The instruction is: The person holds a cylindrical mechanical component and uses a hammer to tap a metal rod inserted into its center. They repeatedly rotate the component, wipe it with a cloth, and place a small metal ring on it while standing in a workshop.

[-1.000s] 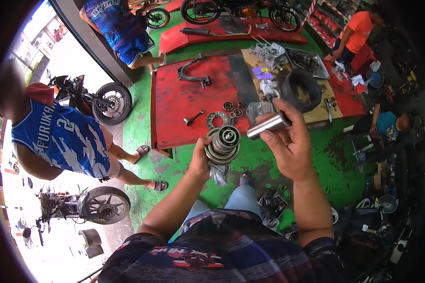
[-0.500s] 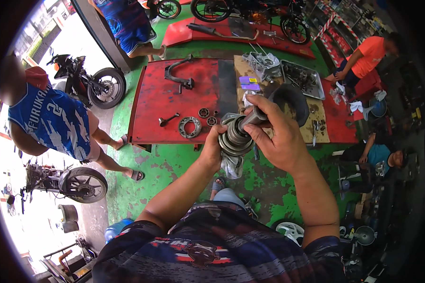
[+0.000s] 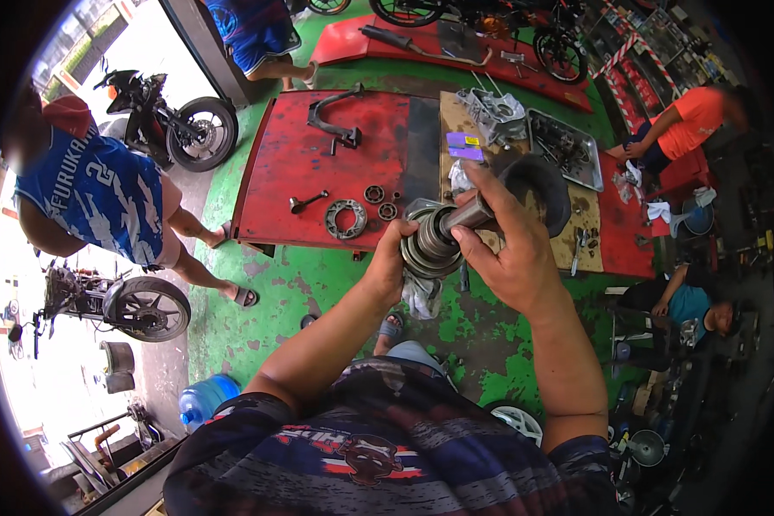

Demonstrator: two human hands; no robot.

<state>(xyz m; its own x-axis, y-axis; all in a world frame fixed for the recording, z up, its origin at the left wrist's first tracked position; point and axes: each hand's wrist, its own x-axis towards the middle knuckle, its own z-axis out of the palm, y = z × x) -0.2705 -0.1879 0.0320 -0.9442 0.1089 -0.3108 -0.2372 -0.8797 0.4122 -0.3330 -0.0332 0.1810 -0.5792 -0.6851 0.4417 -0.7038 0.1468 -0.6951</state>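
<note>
A round metal engine part (image 3: 428, 249) with stacked rings, bearing-like, is held up in front of the table's near edge. My left hand (image 3: 387, 265) grips its left side, thumb on the rim. My right hand (image 3: 520, 249) pinches a smooth metal cylinder (image 3: 469, 217) that slants up to the right from the part's centre. Whether the cylinder is fixed to the part I cannot tell. A whitish rag (image 3: 421, 301) hangs under the part. Beyond my hands, a metal ring with holes (image 3: 346, 219), bearings (image 3: 374, 194) and a short rod with a thick end (image 3: 308, 202) lie apart.
The red table (image 3: 275, 172) bears a metal stand bracket (image 3: 335, 120), an engine casing (image 3: 494, 116), a parts tray (image 3: 598, 176) and a black basin (image 3: 559, 185). A person in blue (image 3: 99, 193) stands left, near motorcycles (image 3: 199, 136). Others sit at the right. A water jug (image 3: 202, 400) is behind left.
The view has shifted slightly, so the table's items appear displaced. Both hands keep their hold on the part and cylinder, with little visible movement.
</note>
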